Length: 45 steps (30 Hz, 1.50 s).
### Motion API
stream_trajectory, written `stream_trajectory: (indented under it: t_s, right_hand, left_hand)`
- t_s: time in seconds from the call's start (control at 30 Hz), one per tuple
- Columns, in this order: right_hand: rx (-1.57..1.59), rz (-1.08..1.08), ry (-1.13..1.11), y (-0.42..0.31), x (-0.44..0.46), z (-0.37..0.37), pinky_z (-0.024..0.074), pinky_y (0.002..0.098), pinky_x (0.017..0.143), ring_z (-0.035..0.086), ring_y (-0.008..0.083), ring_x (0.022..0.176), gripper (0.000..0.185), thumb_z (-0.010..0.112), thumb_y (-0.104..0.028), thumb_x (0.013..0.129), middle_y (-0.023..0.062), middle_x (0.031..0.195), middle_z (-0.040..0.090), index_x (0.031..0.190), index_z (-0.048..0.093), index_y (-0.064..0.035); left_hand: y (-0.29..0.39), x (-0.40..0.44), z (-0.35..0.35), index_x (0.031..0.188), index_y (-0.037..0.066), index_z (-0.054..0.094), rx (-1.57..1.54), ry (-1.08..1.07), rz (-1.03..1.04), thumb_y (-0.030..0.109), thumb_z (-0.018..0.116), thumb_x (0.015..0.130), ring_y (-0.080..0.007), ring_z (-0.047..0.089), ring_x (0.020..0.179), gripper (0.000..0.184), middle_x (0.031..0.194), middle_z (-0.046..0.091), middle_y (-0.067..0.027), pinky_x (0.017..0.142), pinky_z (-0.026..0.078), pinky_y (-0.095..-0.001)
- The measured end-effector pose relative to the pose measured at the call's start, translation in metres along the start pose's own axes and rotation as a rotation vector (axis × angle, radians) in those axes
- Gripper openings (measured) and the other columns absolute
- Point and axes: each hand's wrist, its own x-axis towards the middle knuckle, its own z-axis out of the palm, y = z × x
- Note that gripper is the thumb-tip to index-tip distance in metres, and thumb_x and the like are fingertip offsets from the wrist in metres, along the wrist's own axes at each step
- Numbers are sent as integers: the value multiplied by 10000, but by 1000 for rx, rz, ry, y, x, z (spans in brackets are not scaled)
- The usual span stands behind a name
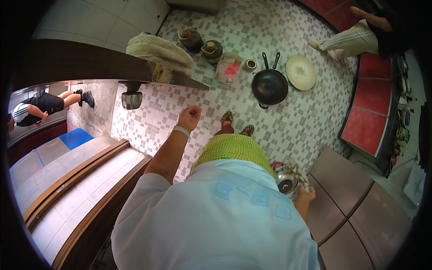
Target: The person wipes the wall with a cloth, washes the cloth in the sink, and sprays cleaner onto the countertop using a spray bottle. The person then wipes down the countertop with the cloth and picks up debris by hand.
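Observation:
At my left side, my left hand (190, 118) is held out over the tiled floor, palm up with the fingers curled in. Small dark bits show in its palm, too small to name. Down by my right hip, my right hand (307, 193) grips a pale patterned cloth (298, 174). The cloth lies against a shiny metal pot (284, 179) with a dark knob on its lid. My body hides part of that pot, so I cannot tell what supports it.
A black wok (269, 86), a round pale lid (301, 72), a plastic tub (228, 68), a small jar (250, 65) and dark jugs (211, 50) stand on the floor ahead. A door (72, 63) with a towel (159, 51) is at left. Another person (360, 38) stands beyond red cabinets (366, 108).

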Motion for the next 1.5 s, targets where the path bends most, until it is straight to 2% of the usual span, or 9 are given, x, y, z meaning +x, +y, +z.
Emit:
stream_trajectory:
  t_s: [0.1, 0.23, 0.3, 0.4, 0.5, 0.8, 1.13, 1.2, 1.5]
  right_hand:
    - [-19, -35, 17, 5, -20, 17, 306, 401, 962, 327, 247, 1194, 543, 397, -76, 736, 94, 1334, 302, 1277, 370, -68]
    - [-33, 4, -60, 7, 17, 35, 310, 407, 959, 326, 247, 1195, 522, 402, -80, 740, 91, 1347, 289, 1263, 392, -77]
    - [-25, 118, -55, 8, 61, 44, 322, 423, 952, 311, 242, 1203, 547, 424, -61, 731, 79, 1387, 234, 1275, 386, -100]
    - [-32, 106, 37, 13, 97, 76, 335, 425, 946, 287, 235, 1221, 577, 460, -50, 727, 63, 1425, 167, 1292, 370, -119]
    - [-26, 129, -33, 9, 35, 115, 329, 418, 964, 266, 229, 1238, 592, 489, -54, 728, 51, 1441, 133, 1301, 358, -130]
    - [-141, 155, -189, 3, 67, 183, 313, 418, 995, 257, 240, 1274, 607, 488, -64, 750, 64, 1460, 113, 1332, 328, -123]
    - [-205, 141, -214, 11, 70, 200, 299, 419, 1011, 213, 265, 1306, 604, 468, -59, 783, 108, 1463, 102, 1359, 297, -122]
    - [-311, 112, -194, 13, 68, 197, 311, 420, 1001, 198, 267, 1314, 597, 450, -60, 792, 117, 1462, 104, 1365, 295, -130]
    - [-307, 136, -189, 14, 77, 200, 326, 425, 986, 202, 256, 1309, 575, 450, -58, 765, 108, 1455, 123, 1327, 344, -116]
  left_hand:
    - [-1, -6, 2, 788, -10, 546, -10, -20, -1, 24, 563, 839, -186, 545, 696, 64, 720, 525, -72, 781, 523, -291]
    - [-4, -9, -8, 778, -11, 539, -13, 0, 27, 23, 560, 842, -186, 545, 711, 76, 725, 527, -73, 785, 526, -299]
    - [-7, -11, -14, 782, -13, 538, -21, 17, 50, 24, 558, 843, -186, 546, 716, 74, 731, 528, -73, 791, 526, -305]
    - [-14, -22, -11, 794, -18, 536, -60, 72, 90, 12, 552, 838, -191, 550, 728, 56, 745, 536, -79, 805, 523, -317]
    - [-25, -31, -9, 826, -25, 541, -116, 72, 108, -3, 537, 833, -196, 553, 731, 23, 754, 546, -83, 814, 521, -322]
    - [-49, -45, 11, 861, -38, 553, -107, 80, 182, -12, 550, 830, -197, 566, 757, 41, 789, 552, -88, 802, 534, -298]
    - [-64, -51, -9, 896, -43, 540, -153, 158, 217, 3, 513, 846, -203, 554, 769, 73, 806, 544, -103, 801, 526, -311]
    - [-64, -53, -14, 895, -46, 539, -189, 142, 235, -3, 507, 843, -202, 555, 770, 75, 804, 544, -104, 811, 526, -320]
    - [-63, -60, -21, 916, -50, 534, -201, 180, 279, 1, 486, 852, -203, 553, 768, 95, 812, 542, -108, 819, 529, -338]
